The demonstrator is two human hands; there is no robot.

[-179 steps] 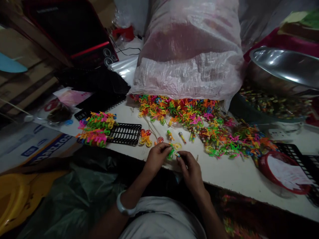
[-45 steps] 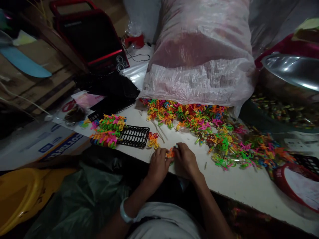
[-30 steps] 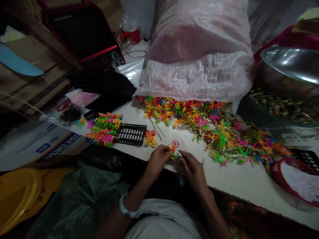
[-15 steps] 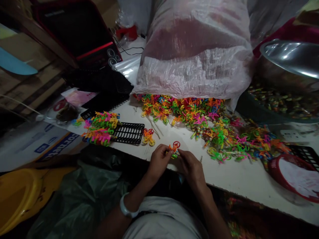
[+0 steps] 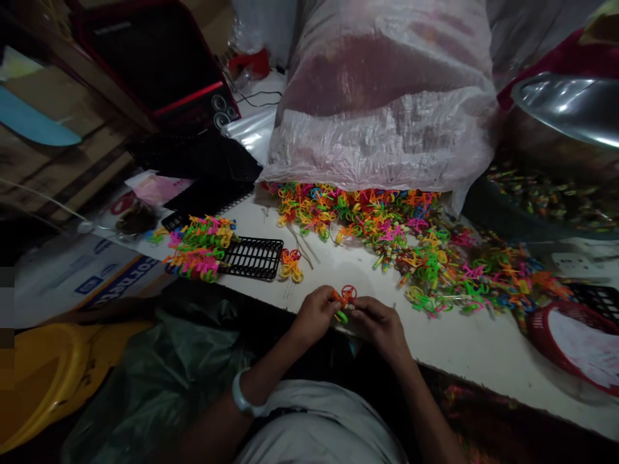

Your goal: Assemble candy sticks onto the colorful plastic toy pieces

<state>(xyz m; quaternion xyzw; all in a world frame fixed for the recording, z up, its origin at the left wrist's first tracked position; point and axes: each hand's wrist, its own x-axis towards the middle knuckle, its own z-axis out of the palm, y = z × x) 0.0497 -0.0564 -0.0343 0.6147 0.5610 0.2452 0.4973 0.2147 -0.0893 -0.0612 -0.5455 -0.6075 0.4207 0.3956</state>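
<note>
At the table's front edge, my left hand (image 5: 316, 314) pinches a small plastic toy (image 5: 345, 298) with orange, red and green parts. My right hand (image 5: 382, 324) closes its fingertips on the toy's right side. A red ring stands up from the toy between the two hands; its finer details are too small to make out. Left of my hands, a few orange, red and yellow pieces (image 5: 291, 265) lie beside a black plastic rack (image 5: 254, 258). Rows of similar colourful toys (image 5: 200, 248) fill the rack's left part.
A large whitish sack (image 5: 387, 135) spills a heap of colourful plastic toys (image 5: 430, 258) across the table (image 5: 435, 345). A red basket (image 5: 556, 335) stands at the right, a dark tub (image 5: 483, 206) behind it. A yellow stool or basin (image 5: 43, 374) sits low at the left.
My hands with the toy sit slightly lower, and my right hand has shifted a little to the right. The whole view has moved slightly.
</note>
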